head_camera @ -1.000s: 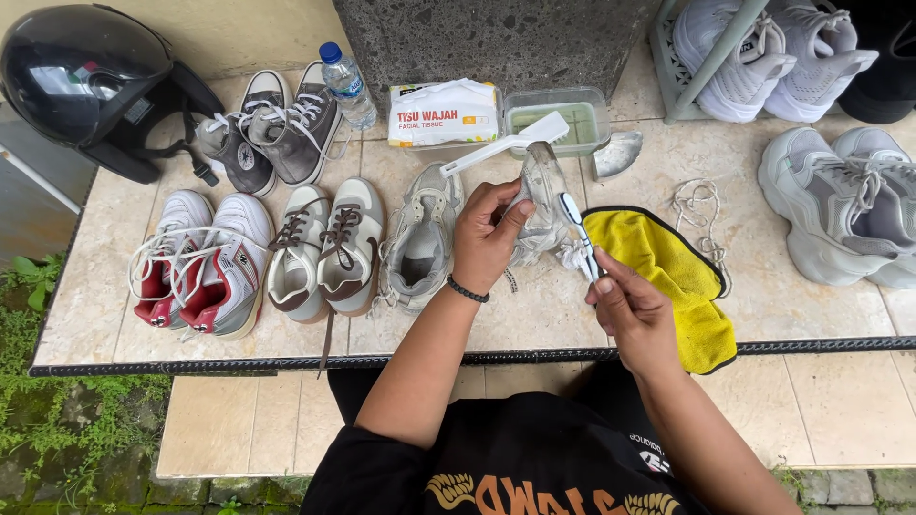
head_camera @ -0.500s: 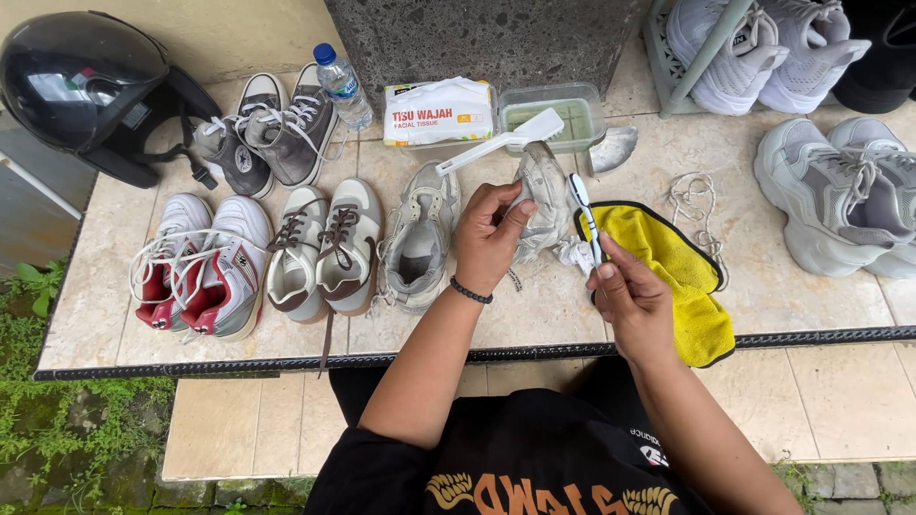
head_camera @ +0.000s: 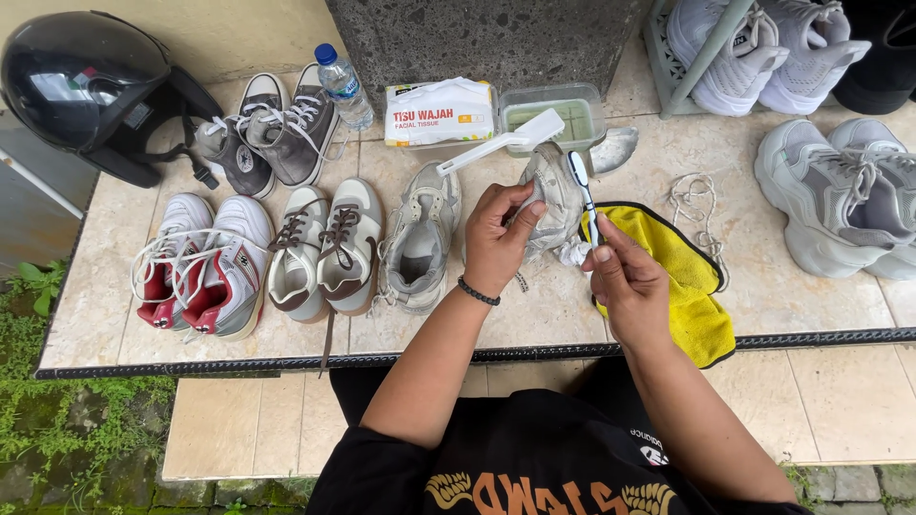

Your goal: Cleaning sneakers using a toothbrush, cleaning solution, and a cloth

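A black helmet (head_camera: 81,86) lay at the tiled ledge's (head_camera: 821,305) far left corner. Beside it stood grey sneakers (head_camera: 277,129), a water bottle (head_camera: 343,88), a tissue pack (head_camera: 439,113) and a plastic tub (head_camera: 558,110). Red-and-white shoes (head_camera: 205,267) sat nearer, and loose laces (head_camera: 697,205) lay coiled right of a yellow cloth (head_camera: 682,277).

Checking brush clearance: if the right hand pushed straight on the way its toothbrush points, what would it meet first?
Probably the clear tub of greenish liquid; the right hand aims the toothbrush up past the grey shoe. Depth is unclear.

Left hand (head_camera: 498,240): fingers curled in a grip, wrist bent. Right hand (head_camera: 625,283): closed in a pinch, just beside the left, forearms converging.
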